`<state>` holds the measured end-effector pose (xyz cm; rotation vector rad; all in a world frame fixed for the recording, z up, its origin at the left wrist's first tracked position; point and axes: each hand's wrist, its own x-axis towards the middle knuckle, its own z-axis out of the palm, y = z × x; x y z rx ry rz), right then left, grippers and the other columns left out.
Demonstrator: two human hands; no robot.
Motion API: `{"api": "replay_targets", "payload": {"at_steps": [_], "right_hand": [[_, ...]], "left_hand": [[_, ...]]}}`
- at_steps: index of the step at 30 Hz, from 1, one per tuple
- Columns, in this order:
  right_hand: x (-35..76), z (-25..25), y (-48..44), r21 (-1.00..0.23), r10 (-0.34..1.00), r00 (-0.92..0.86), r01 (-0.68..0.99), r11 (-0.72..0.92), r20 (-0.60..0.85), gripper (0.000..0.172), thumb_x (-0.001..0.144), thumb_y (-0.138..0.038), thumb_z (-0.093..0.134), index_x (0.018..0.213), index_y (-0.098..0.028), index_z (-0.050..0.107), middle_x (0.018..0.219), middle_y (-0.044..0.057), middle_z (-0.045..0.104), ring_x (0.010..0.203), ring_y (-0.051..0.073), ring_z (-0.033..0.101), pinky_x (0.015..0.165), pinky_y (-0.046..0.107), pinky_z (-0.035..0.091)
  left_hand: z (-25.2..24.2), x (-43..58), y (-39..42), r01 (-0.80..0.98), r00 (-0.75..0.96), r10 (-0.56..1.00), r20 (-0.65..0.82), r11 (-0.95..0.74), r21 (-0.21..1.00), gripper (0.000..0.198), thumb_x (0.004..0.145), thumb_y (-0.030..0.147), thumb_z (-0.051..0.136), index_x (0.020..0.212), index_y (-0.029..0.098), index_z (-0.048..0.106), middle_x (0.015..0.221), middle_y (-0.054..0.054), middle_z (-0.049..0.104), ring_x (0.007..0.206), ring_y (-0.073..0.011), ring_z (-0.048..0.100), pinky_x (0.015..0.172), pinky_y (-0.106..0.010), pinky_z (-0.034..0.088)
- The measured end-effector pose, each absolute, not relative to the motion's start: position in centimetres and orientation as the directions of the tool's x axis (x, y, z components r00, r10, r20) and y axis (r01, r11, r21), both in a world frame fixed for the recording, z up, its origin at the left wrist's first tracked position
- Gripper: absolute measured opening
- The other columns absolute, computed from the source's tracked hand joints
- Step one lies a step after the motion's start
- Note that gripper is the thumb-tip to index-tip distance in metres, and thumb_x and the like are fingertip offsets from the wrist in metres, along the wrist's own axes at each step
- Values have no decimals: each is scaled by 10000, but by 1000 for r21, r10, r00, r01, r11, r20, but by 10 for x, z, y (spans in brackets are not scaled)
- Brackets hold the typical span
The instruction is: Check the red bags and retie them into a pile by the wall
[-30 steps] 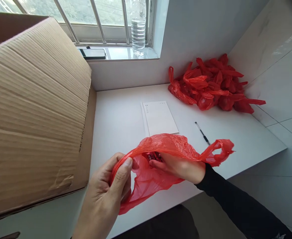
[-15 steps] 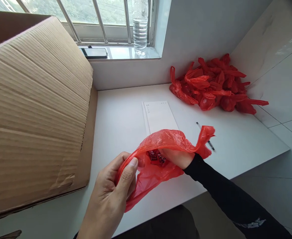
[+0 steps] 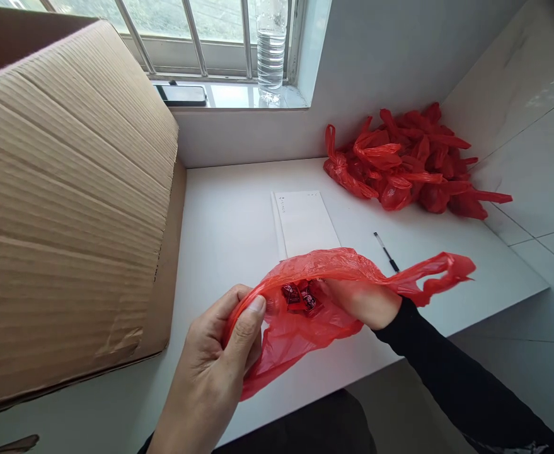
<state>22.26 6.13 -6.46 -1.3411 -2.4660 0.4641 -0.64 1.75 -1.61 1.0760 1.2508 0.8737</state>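
My left hand [image 3: 227, 356] pinches the left edge of a thin red plastic bag [image 3: 305, 334], thumb on the near side, holding its mouth open. Inside the bag lie small dark-red wrapped packets [image 3: 301, 296]. My right hand [image 3: 364, 299] reaches into the bag from the right, past the wrist. Red plastic covers its fingers, so I cannot see whether they grip anything. One looped handle of the bag sticks out to the right over my black sleeve.
A tall cardboard box [image 3: 69, 221] stands at the left. Knotted red bags [image 3: 399, 164] are heaped at the back right. A notebook [image 3: 305, 217] and a pen [image 3: 387, 252] lie behind the bag. The windowsill holds a water bottle [image 3: 271, 60] and a phone [image 3: 184, 96].
My right hand has shifted right within the bag, stretching its right side and handle outward. More of the wrapped packets shows. My left hand keeps its hold.
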Motion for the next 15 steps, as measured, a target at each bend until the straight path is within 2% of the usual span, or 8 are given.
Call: {"api": "replay_targets", "payload": {"at_steps": [5,11,13,15], "right_hand": [[219,-53,50,-418,859,-502,761,496,105,175,990,-317,489,981,-301,663,867,44,692,838,256,672,722,380,594],[220,-41,38,-426,867,-486,766,482,107,186,1007,-301,469,997,-289,654,866,48,694,807,245,682,707,360,585],[220,-36,35,-437,870,-484,764,475,100,202,1011,-271,451,1010,-284,653,852,45,695,771,236,682,685,348,580],[219,-27,29,-456,872,-483,759,464,84,223,1009,-226,437,1007,-282,652,803,29,685,689,217,667,623,329,565]], "left_hand": [[-17,-7,18,60,163,945,-284,278,959,410,984,567,529,772,217,557,554,70,299,491,-86,214,431,-189,229],[-19,-7,18,32,163,952,-257,255,966,459,980,571,535,703,206,526,549,66,301,488,-82,225,431,-183,250],[-19,-8,17,-11,150,946,-287,292,956,383,965,578,561,823,223,586,539,77,296,480,-80,220,427,-178,251],[-16,-9,15,-63,117,940,-321,330,942,322,948,561,602,1101,278,609,524,90,322,468,-82,257,432,-175,290]]}}
